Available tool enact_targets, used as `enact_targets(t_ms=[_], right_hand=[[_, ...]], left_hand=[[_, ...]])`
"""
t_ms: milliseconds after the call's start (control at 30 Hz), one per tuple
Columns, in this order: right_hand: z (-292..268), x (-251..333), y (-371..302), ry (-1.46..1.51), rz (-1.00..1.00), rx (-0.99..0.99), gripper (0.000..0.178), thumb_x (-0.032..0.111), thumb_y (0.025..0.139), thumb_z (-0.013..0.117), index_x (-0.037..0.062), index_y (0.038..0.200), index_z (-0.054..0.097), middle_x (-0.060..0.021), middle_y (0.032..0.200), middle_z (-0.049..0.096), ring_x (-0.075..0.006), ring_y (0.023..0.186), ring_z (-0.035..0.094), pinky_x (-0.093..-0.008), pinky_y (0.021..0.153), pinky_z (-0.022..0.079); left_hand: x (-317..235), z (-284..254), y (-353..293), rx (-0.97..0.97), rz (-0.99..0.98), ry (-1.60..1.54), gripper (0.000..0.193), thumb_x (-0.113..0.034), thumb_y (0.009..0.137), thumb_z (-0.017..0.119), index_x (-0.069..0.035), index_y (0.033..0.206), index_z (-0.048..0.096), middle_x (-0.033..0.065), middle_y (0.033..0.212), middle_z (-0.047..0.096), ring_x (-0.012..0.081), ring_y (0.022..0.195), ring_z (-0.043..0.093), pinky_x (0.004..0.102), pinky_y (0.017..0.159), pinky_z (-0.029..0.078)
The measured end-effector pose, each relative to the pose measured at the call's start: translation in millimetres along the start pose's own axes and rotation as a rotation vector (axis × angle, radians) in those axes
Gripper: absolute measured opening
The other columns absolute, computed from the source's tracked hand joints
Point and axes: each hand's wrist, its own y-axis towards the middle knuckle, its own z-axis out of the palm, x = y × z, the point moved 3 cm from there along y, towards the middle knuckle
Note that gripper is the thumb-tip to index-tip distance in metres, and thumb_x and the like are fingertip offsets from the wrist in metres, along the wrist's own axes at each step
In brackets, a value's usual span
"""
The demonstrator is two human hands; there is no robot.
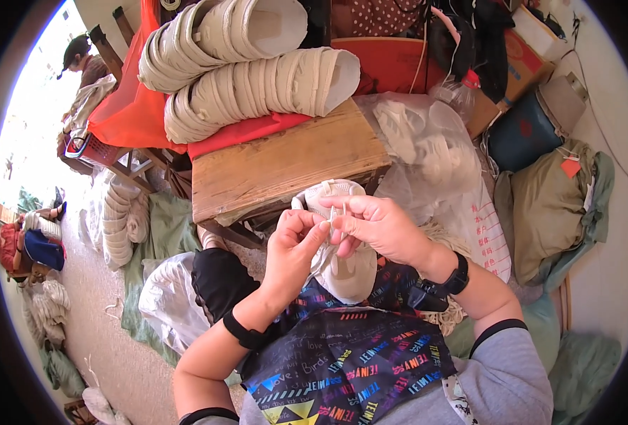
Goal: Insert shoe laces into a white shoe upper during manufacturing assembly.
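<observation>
A cream shoe upper (345, 275) rests on my lap, its far end toward the wooden table. Above it, my left hand (290, 244) is closed, thumb and fingers pinching a thin white lace (332, 214). My right hand (379, 225) pinches the same lace from the other side, its fingertips nearly meeting those of the left. The lace stands up in short ends between the fingers; how it runs lower down is hidden by my hands. A dark patterned apron (349, 358) covers my lap below the upper.
Ahead stands a wooden table (286, 166) carrying two rows of nested cream uppers (257, 88) on red cloth. Clear plastic with pale uppers (427, 142) lies to its right, near a tan sack (551, 212). A bunch of laces (447, 312) hangs by my right side. Another person (83, 64) sits far left.
</observation>
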Motion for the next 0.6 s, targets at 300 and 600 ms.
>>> enact_targets(t_ms=[300,600], right_hand=[[4.1,-4.9,21.3,-0.03,-0.063,0.006,0.02,0.012,0.098,0.057,-0.0017,0.112,0.06,-0.0047,0.081,0.064,-0.0096,0.066,0.064,-0.0231,0.06,0.053],[57.2,169.8,11.8,-0.343,-0.888,-0.175,0.012,0.011,0.098,0.056,0.0015,0.095,0.061,-0.0074,0.074,0.067,-0.0114,0.062,0.065,-0.024,0.057,0.052]], left_hand=[[4.5,-11.3,7.1,0.021,-0.077,-0.136,0.011,-0.015,0.095,0.065,-0.005,0.095,0.062,-0.0019,0.087,0.062,0.0071,0.084,0.054,0.0239,0.083,0.041],[1.9,-31.3,20.9,0.136,-0.181,-0.186,0.031,-0.027,0.101,0.054,-0.004,0.118,0.065,-0.0016,0.088,0.066,0.0025,0.064,0.047,0.019,0.06,0.037]])
